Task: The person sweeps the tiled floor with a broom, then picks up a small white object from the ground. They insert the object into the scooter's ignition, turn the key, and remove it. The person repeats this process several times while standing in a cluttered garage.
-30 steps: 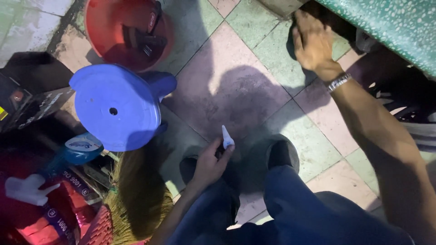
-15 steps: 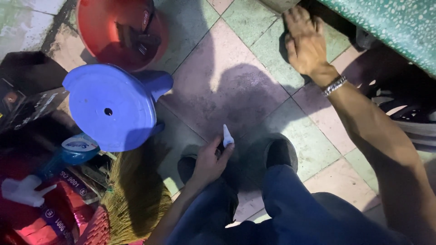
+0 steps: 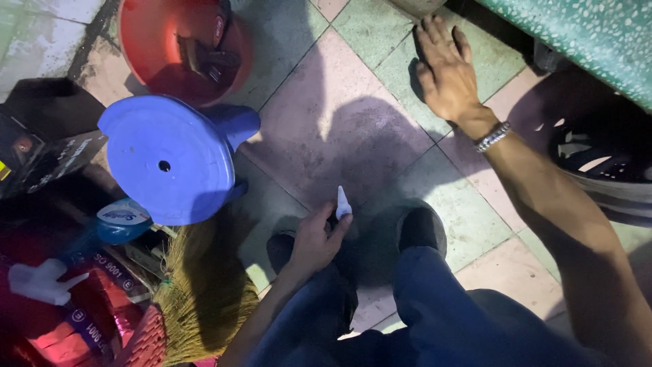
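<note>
The left hand (image 3: 318, 239) holds a small white tube (image 3: 342, 204); its fingers (image 3: 337, 228) are clamped on the tube's lower end. The grip is short, so the tube could slip and drop to the tiled floor (image 3: 326, 109) beside the shoes. The tube's long axis runs nearly upright in view, with the tapered tip pointing away from the fingers. The right hand (image 3: 445, 68) lies flat on the floor, fingers slightly apart, holding nothing.
</note>
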